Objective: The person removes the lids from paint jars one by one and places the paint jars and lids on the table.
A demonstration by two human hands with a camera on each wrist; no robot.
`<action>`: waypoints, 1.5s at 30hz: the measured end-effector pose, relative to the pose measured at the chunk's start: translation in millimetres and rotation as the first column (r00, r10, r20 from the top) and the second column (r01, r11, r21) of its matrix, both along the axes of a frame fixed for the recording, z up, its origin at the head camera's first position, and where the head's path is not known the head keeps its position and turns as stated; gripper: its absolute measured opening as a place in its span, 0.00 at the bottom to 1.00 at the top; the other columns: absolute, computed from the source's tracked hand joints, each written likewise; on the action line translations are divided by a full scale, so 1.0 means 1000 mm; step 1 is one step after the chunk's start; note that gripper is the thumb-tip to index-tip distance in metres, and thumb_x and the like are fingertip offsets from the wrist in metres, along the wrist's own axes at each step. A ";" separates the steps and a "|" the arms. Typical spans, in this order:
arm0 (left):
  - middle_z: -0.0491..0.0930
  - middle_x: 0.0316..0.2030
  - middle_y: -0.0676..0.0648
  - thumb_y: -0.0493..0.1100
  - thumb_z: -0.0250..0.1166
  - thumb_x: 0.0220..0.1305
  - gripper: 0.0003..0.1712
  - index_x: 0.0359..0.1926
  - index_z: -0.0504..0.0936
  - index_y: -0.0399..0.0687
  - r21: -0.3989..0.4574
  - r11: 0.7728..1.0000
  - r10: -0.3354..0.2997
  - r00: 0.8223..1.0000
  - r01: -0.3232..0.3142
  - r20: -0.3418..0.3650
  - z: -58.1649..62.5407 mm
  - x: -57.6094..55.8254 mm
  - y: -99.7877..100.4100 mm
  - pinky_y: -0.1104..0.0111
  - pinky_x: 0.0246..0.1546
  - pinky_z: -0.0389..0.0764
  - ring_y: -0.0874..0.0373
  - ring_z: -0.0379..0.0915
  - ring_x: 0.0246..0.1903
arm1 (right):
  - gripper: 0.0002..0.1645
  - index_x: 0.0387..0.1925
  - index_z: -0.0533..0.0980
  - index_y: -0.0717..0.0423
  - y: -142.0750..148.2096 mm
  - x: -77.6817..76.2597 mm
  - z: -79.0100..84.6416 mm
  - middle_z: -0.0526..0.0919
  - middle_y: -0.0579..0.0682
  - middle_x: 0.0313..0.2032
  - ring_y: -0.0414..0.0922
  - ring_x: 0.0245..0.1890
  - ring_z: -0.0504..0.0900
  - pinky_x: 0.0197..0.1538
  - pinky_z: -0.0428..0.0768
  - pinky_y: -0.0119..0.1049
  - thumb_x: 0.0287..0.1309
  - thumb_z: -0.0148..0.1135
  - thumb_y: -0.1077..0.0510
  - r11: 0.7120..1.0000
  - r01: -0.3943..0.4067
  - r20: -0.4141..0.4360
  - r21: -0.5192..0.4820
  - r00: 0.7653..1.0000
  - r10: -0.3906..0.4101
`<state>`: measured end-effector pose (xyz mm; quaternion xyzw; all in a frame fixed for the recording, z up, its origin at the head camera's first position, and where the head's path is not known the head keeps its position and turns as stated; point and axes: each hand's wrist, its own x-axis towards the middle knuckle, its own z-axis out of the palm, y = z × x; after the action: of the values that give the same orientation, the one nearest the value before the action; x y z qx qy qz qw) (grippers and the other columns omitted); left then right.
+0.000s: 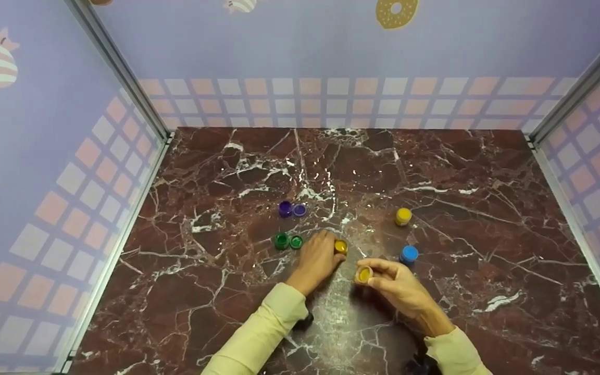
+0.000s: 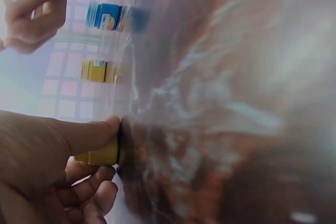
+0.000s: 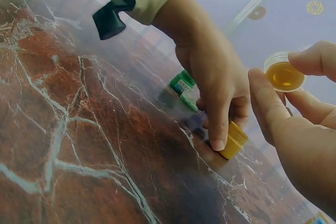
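Observation:
On the table, my left hand (image 1: 316,259) pinches a small uncapped paint pot (image 1: 340,247) between thumb and fingers; dark yellow paint shows in its mouth. My right hand (image 1: 399,286) holds a round lid (image 1: 364,274) in the air, to the right of that pot and nearer to me. Yellow paint coats the lid's inner face, which is turned up toward the head camera. In the right wrist view the lid (image 3: 285,75) sits between thumb and fingertips, and the pot (image 3: 233,141) stands upright under the left hand.
Left of my left hand are an uncapped green pot (image 1: 281,240) and its lid (image 1: 296,242). Behind them stand a purple pot (image 1: 285,209) and its lid (image 1: 299,210). A capped yellow pot (image 1: 403,216) and a capped blue pot (image 1: 409,254) stand to the right. Patterned walls (image 1: 331,52) enclose the marbled tabletop.

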<state>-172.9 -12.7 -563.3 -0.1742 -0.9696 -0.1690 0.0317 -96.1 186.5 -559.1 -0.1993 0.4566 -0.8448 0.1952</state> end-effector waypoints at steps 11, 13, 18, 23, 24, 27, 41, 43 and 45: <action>0.77 0.37 0.48 0.53 0.73 0.46 0.23 0.41 0.79 0.46 0.033 0.992 0.121 0.991 -0.123 0.051 0.003 -0.030 0.011 0.57 0.35 0.76 0.50 0.74 0.38 | 0.25 0.55 0.57 0.86 -0.002 0.000 -0.001 0.72 0.65 0.48 0.49 0.46 0.75 0.50 0.75 0.36 0.56 0.48 0.77 1.000 0.023 -0.015 -0.006 1.000 -0.023; 0.76 0.37 0.48 0.52 0.73 0.46 0.23 0.41 0.79 0.46 0.039 0.990 0.133 0.990 -0.135 0.051 0.004 -0.036 0.014 0.57 0.34 0.76 0.50 0.75 0.37 | 0.25 0.55 0.57 0.86 -0.001 -0.001 -0.002 0.72 0.66 0.48 0.49 0.46 0.76 0.50 0.74 0.36 0.56 0.48 0.78 1.000 0.021 -0.020 -0.011 1.000 -0.022; 0.78 0.36 0.47 0.48 0.74 0.45 0.20 0.39 0.81 0.46 0.064 0.982 0.173 0.983 -0.177 0.052 0.005 -0.048 0.021 0.55 0.34 0.77 0.48 0.77 0.36 | 0.24 0.55 0.57 0.86 0.000 -0.002 -0.004 0.73 0.65 0.49 0.49 0.46 0.76 0.52 0.74 0.39 0.56 0.47 0.79 1.000 0.022 -0.015 0.000 1.000 -0.022; 0.78 0.35 0.47 0.48 0.74 0.46 0.17 0.37 0.80 0.47 0.067 0.972 0.219 0.972 -0.225 0.088 0.005 -0.061 0.025 0.55 0.33 0.76 0.47 0.78 0.35 | 0.25 0.55 0.57 0.86 0.000 -0.001 -0.004 0.74 0.64 0.48 0.49 0.46 0.76 0.53 0.73 0.44 0.56 0.50 0.77 0.999 0.037 -0.004 0.022 0.999 -0.037; 0.78 0.35 0.46 0.48 0.74 0.46 0.17 0.37 0.80 0.47 0.065 0.970 0.227 0.969 -0.234 0.098 0.005 -0.063 0.026 0.55 0.33 0.76 0.47 0.77 0.36 | 0.25 0.55 0.57 0.86 0.000 -0.001 -0.004 0.74 0.64 0.48 0.49 0.46 0.76 0.53 0.72 0.44 0.56 0.50 0.77 0.999 0.036 -0.006 0.021 0.999 -0.036; 0.78 0.36 0.46 0.47 0.73 0.47 0.17 0.38 0.80 0.47 0.070 0.965 0.245 0.963 -0.254 0.115 0.005 -0.070 0.027 0.54 0.34 0.76 0.47 0.77 0.37 | 0.26 0.54 0.57 0.86 0.000 -0.001 -0.003 0.74 0.64 0.48 0.49 0.46 0.76 0.52 0.73 0.41 0.56 0.51 0.77 0.999 0.040 -0.005 0.014 0.999 -0.040; 0.77 0.34 0.45 0.43 0.74 0.46 0.16 0.37 0.82 0.45 0.231 0.921 0.287 0.947 -0.313 0.141 0.002 -0.087 0.030 0.56 0.36 0.76 0.46 0.77 0.36 | 0.26 0.54 0.58 0.85 0.001 -0.002 -0.005 0.74 0.63 0.48 0.49 0.46 0.76 0.54 0.71 0.44 0.54 0.52 0.77 0.999 0.047 0.023 0.014 0.999 -0.047; 0.77 0.34 0.45 0.42 0.74 0.46 0.15 0.36 0.83 0.45 0.250 0.916 0.286 0.947 -0.315 0.145 0.001 -0.089 0.031 0.57 0.37 0.76 0.46 0.77 0.36 | 0.26 0.54 0.59 0.84 0.001 -0.002 -0.005 0.74 0.62 0.48 0.49 0.46 0.76 0.54 0.71 0.45 0.54 0.53 0.77 0.998 0.052 0.024 0.019 0.998 -0.053; 0.78 0.34 0.44 0.41 0.74 0.45 0.14 0.35 0.83 0.44 0.269 0.910 0.286 0.947 -0.315 0.145 0.001 -0.090 0.032 0.57 0.38 0.76 0.46 0.77 0.37 | 0.26 0.54 0.59 0.84 0.001 -0.002 -0.005 0.75 0.62 0.48 0.48 0.46 0.77 0.54 0.72 0.44 0.55 0.53 0.77 0.998 0.053 0.018 0.021 0.998 -0.053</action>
<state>-263.4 19.3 -562.7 -0.0074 -0.9500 -0.3103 0.0327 -98.6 187.1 -564.5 -0.1773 0.4685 -0.8467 0.1791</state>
